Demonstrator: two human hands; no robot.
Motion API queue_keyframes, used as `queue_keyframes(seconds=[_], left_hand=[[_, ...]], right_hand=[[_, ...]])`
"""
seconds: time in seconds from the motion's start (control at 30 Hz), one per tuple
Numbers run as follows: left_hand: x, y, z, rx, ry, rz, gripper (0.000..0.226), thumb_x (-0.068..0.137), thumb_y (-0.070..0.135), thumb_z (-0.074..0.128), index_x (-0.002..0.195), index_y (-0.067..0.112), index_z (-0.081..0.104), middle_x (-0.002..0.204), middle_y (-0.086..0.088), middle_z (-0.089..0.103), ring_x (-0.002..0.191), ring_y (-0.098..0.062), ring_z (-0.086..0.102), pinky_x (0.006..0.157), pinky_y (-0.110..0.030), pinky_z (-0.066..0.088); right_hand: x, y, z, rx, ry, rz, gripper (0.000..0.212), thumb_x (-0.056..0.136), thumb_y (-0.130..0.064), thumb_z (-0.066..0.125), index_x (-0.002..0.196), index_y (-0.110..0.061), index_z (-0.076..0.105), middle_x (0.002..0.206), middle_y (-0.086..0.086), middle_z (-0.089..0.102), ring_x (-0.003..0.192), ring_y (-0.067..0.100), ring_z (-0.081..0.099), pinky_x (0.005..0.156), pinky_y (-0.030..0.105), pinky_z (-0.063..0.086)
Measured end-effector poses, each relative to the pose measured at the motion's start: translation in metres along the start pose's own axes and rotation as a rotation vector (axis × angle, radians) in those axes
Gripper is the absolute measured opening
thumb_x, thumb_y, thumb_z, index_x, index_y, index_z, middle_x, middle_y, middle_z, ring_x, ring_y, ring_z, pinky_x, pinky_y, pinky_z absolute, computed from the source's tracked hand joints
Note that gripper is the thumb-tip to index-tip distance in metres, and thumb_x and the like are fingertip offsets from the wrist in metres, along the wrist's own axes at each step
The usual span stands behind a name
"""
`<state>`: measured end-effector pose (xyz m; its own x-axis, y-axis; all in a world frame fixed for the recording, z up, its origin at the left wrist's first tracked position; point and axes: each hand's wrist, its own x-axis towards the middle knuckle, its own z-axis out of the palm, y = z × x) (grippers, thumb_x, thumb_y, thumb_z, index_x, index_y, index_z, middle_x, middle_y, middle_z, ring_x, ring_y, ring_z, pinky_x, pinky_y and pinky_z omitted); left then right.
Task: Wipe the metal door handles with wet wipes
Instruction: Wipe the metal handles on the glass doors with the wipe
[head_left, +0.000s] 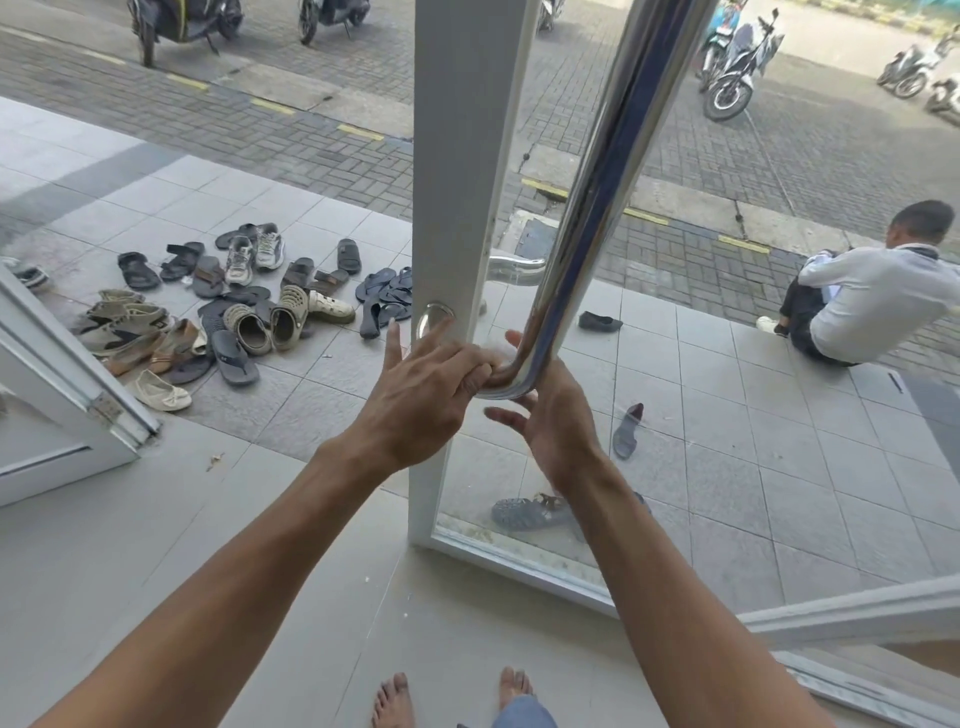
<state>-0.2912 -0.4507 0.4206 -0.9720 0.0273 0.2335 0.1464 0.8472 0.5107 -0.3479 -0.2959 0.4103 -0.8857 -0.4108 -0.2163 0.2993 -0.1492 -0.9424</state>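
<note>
1. Handle (597, 182), a polished metal tube, runs from the top right of centre down to a curved bend at mid-frame, where it turns toward the white door frame (457, 156).
2. Wipe (497, 354), a small pale wad, shows at the bend between the two hands, pressed against the tube.
3. Left hand (421, 400) reaches in from the lower left; its fingers (475, 376) are curled over the short horizontal part of the handle, clamped on the wipe, while the forefinger sticks straight up toward a round metal plate (435, 318) on the frame.
4. Right hand (550, 421) sits just below and behind the bend, palm turned left, its fingers (506, 414) spread apart and loose, holding nothing; whether it touches the tube I cannot tell.
5. A second handle (514, 267) shows through the glass on the far side of the door.
6. Bare feet (452, 699) stand on the tiled floor at the bottom centre.
7. A heap of sandals and shoes (234, 312) lies on the tiles outside at mid-left.
8. A person in a white shirt (872, 301) sits on the step at the right edge.
9. Scooters (737, 57) are parked on the paving along the top.
</note>
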Motion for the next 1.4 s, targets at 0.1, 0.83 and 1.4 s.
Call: queue_keyframes(seconds=[0.1,0.83,1.4], left_hand=[[0.0,0.008,0.001,-0.09,0.027,-0.06,0.024,0.105,0.033,0.031,0.115,0.028,0.052,0.129,0.007,0.057,0.141,-0.018,0.035,0.119,-0.058,0.003],[-0.023,0.03,0.011,-1.304,0.235,-0.765,0.032,0.103,0.021,0.043,0.116,0.002,0.065,0.104,-0.014,0.074,0.095,-0.024,0.071,0.091,-0.035,0.055],[-0.039,0.087,0.016,-0.696,0.068,-0.4,0.055,0.096,0.066,0.021,0.132,0.034,0.048,0.145,-0.009,0.043,0.133,-0.024,0.043,0.106,-0.046,0.038]], right_hand=[[0.016,-0.007,-0.004,0.106,-0.203,0.097,0.049,0.097,-0.041,0.044,0.133,-0.011,0.057,0.13,0.018,0.061,0.113,0.029,0.062,0.098,0.045,0.048],[-0.012,0.001,-0.007,0.259,-0.035,0.193,0.031,0.099,-0.011,0.043,0.112,0.009,0.063,0.108,0.028,0.069,0.093,0.033,0.072,0.085,0.039,0.06],[-0.051,-0.062,0.004,0.047,0.238,-0.356,0.02,0.099,-0.017,0.055,0.107,-0.012,0.073,0.105,0.006,0.073,0.099,0.015,0.067,0.086,0.029,0.054]])
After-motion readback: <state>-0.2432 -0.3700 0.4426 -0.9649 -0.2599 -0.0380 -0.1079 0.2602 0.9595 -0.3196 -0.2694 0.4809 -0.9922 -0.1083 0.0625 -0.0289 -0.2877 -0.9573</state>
